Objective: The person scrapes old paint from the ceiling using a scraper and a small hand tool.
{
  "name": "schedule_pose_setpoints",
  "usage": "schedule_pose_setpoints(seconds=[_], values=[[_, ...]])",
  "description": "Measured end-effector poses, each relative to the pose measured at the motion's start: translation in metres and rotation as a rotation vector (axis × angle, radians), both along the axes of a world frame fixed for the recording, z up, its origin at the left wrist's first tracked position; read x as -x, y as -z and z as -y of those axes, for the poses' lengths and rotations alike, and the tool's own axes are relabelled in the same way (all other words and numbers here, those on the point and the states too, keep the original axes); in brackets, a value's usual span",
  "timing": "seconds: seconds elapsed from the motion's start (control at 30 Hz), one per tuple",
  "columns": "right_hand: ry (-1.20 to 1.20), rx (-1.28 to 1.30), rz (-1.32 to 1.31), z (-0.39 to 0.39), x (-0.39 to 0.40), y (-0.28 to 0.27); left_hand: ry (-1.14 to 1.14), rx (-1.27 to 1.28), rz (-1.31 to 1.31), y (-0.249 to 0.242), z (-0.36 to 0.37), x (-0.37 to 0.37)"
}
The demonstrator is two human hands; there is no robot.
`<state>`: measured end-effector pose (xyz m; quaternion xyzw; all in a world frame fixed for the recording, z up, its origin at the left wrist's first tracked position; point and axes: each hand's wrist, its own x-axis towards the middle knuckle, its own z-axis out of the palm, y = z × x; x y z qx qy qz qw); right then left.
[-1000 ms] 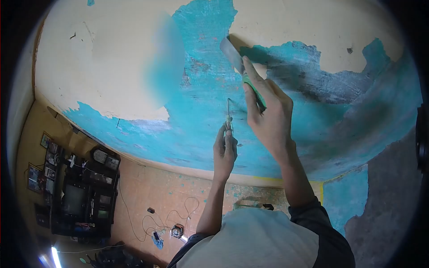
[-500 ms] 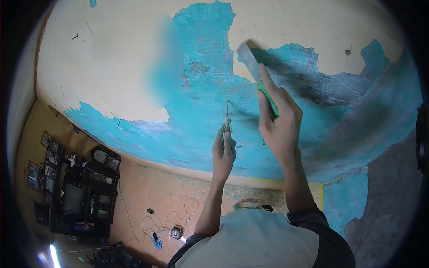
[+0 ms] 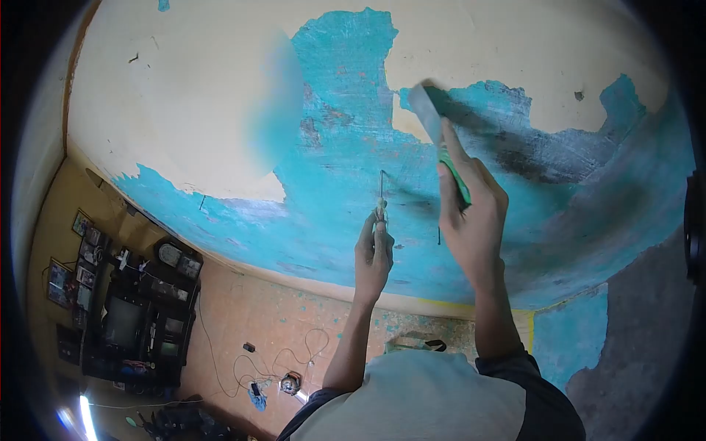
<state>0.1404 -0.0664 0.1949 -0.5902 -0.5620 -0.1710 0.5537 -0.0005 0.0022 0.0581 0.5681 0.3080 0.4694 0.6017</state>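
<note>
A scraper with a broad metal blade and a green handle is gripped in my right hand, the index finger stretched along it toward the blade. Its slightly blurred blade overlaps the ragged border between cream paint and the bare turquoise layer of the wall. Lower and to the left, my left hand pinches a thin screwdriver-like tool, its slim metal shaft pointing up in front of the turquoise area.
Paint flakes litter the floor below the wall. A loose cable runs there beside a round metallic object. At left stands a dark cabinet with a television. Grey bare wall shows at right.
My right hand and the scraper have shifted a little right and down along the paint edge. My left hand keeps its hold, and the whole view has moved slightly.
</note>
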Motion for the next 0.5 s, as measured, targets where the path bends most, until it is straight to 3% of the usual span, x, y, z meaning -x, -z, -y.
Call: schedule_pose_setpoints(seconds=[0.13,0.17,0.27,0.3,0.5], values=[[-0.078,-0.071,0.038,-0.028,0.013,-0.012,0.025,0.009,0.051,0.003,0.002,-0.001],[-0.054,0.032,0.014,-0.022,0.018,-0.018,0.026,0.010,0.050,0.002,0.004,0.000],[-0.039,-0.061,0.024,-0.014,0.006,-0.003,0.003,-0.004,0.023,0.000,0.002,0.001],[0.009,0.033,-0.002,0.001,0.005,-0.004,-0.004,-0.017,0.014,0.002,0.001,0.001],[0.021,0.039,-0.015,-0.004,0.008,-0.001,-0.005,-0.016,0.042,0.007,0.001,-0.002]])
